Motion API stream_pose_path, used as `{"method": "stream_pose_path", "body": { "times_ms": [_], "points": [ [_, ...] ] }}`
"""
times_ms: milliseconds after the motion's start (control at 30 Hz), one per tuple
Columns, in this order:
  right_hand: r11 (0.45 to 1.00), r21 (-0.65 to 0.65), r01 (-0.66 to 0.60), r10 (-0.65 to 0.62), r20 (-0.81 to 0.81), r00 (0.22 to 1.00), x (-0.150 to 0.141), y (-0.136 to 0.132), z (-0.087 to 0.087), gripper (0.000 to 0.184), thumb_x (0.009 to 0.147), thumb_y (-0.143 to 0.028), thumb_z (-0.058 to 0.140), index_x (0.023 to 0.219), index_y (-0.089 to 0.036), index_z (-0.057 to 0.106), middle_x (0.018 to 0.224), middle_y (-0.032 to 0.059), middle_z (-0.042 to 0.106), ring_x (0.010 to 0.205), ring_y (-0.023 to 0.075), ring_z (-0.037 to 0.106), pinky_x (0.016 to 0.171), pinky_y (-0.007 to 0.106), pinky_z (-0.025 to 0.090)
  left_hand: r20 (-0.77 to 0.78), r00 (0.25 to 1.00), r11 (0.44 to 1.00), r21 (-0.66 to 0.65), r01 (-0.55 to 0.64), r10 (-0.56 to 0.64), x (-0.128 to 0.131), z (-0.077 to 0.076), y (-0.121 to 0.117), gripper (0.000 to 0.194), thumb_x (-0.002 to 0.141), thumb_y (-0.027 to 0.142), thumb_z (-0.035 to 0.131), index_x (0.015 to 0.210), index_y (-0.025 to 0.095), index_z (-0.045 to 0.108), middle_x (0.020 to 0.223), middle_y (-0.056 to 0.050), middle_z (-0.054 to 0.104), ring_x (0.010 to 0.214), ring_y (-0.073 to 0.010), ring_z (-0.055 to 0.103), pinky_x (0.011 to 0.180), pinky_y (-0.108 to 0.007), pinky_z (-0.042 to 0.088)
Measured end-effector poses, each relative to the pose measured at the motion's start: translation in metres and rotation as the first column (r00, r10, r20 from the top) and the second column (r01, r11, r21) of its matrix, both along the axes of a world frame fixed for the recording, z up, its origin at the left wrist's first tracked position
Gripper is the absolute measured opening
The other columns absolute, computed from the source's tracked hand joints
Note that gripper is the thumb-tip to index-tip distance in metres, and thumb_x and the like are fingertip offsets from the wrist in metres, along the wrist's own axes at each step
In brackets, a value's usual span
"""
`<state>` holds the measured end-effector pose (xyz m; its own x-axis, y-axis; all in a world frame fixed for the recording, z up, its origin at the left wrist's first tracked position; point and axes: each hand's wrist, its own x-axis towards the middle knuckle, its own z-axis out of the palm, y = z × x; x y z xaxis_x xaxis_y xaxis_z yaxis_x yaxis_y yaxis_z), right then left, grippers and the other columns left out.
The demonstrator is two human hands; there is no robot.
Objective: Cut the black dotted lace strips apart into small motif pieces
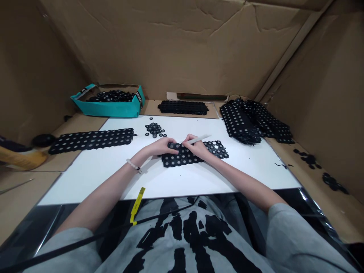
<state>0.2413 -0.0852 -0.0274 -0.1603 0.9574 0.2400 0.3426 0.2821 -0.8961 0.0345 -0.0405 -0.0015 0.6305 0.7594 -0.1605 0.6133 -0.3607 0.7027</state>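
A black sheet of joined rings (184, 157) lies on the white board in front of me. My left hand (163, 147) pinches its upper left edge between thumb and fingers. Just to the right, my right hand (196, 147) grips a slim white pen-like tool (200, 138), its tip close to the sheet and near my left fingertips. Whether the tip is a blade or a point is too small to tell. One ring place toward the sheet's right end shows white. Above my left hand is a small pile of loose black rings (154, 129).
A teal box (110, 109) of black rings stands back left. Another ring sheet (93, 139) lies left, a dark stack (183, 107) at the back, and piled sheets (241, 119) back right. Black scraps (308, 159) lie right; a yellow container (21, 157) sits left. Cardboard walls (170, 45) enclose the board.
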Motion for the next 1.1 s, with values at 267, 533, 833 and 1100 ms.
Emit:
{"method": "stream_pose_path", "body": {
  "times_ms": [267,533,833,1100],
  "points": [
    [0.995,-0.082,-0.061,0.065,0.047,0.997,0.003,0.001,-0.006,0.012,0.071,-0.029,0.06,0.066,-0.02,0.055,0.07,-0.0023,0.062,0.068,0.0138,0.054,0.067,0.026,0.039,-0.051,0.999,1.0,-0.017,0.003,-0.004,0.004,-0.001,-0.006,0.04,0.068,0.056,0.068,0.064,0.017,0.056,0.061,0.001,0.056,0.063,-0.0164,0.048,0.058,-0.027,0.033],
    [0.997,0.072,0.014,-0.024,0.142,0.99,-0.006,-0.007,-0.006,0.014,0.077,-0.031,0.056,0.068,-0.021,0.052,0.074,-0.0004,0.062,0.078,0.0172,0.056,0.074,0.029,0.041,0.07,0.997,0.971,-0.24,-0.018,0.036,0.001,-0.003,-0.004,0.04,0.065,0.054,0.072,0.065,0.017,0.057,0.06,0.002,0.054,0.06,-0.0151,0.046,0.057,-0.027,0.032],
    [0.999,-0.036,-0.016,0.022,0.181,0.983,0.005,0.0,-0.002,0.013,0.075,-0.029,0.059,0.065,-0.021,0.055,0.066,-0.0019,0.061,0.069,0.0155,0.057,0.072,0.029,0.042,-0.022,1.0,0.999,-0.032,-0.012,0.011,-0.005,0.0,0.003,0.037,0.068,0.052,0.069,0.08,0.018,0.069,0.072,0.0,0.065,0.068,-0.0176,0.054,0.062,-0.027,0.035],
    [0.999,0.046,0.028,-0.03,0.034,0.999,0.01,-0.005,0.016,0.024,0.083,-0.044,0.058,0.081,-0.021,0.063,0.064,-0.0006,0.063,0.067,0.0165,0.059,0.071,0.03,0.045,0.013,0.999,0.998,0.028,-0.053,0.052,-0.009,-0.006,0.008,0.037,0.069,0.05,0.066,0.083,0.017,0.07,0.075,-0.002,0.068,0.072,-0.0178,0.056,0.065,-0.027,0.038]
  ]
}}
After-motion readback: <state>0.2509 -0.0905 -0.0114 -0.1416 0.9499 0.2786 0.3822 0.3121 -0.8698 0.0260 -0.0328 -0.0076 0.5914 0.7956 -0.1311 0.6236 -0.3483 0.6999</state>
